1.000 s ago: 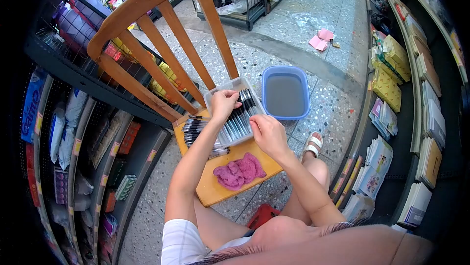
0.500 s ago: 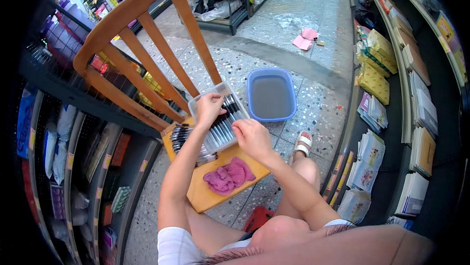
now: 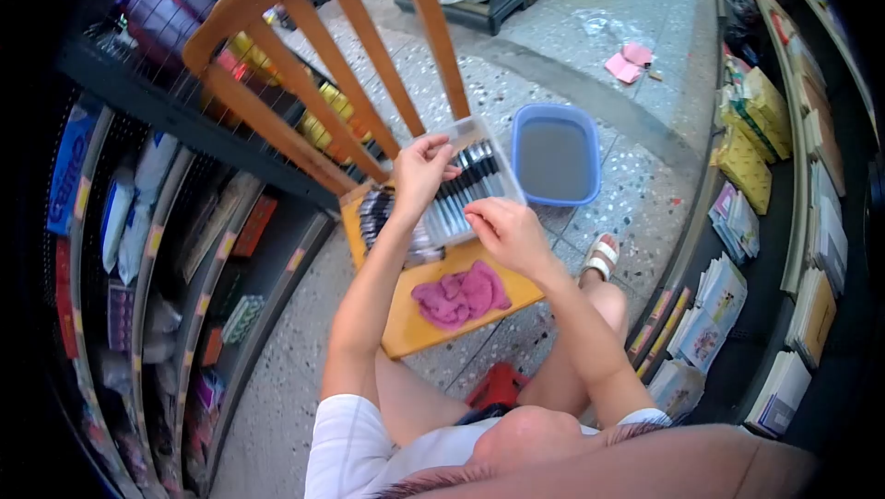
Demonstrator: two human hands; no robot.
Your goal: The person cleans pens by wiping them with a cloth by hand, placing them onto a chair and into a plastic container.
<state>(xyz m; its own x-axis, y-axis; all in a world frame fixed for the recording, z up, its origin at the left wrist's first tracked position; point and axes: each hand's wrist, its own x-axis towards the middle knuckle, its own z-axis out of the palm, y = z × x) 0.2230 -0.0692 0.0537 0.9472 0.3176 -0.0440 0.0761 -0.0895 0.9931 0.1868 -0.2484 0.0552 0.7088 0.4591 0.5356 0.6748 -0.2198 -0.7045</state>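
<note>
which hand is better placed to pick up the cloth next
Likely the right hand: it is by the near end of the box, closer to the cloth. The left hand is farther off, over the box's left side. Whether either grips anything is unclear.

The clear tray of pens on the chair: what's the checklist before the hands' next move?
Tray fully supported by the chair seat: cannot tell; an edge is hidden.
Pens in the tray side by side: ok.
All pens inside the tray: not ok; loose pens lie beside it.
Pink cloth apart from the tray: ok.
Left hand or right hand holding a pen: cannot tell.
Blue basin off the seat, on the floor: ok.
</note>
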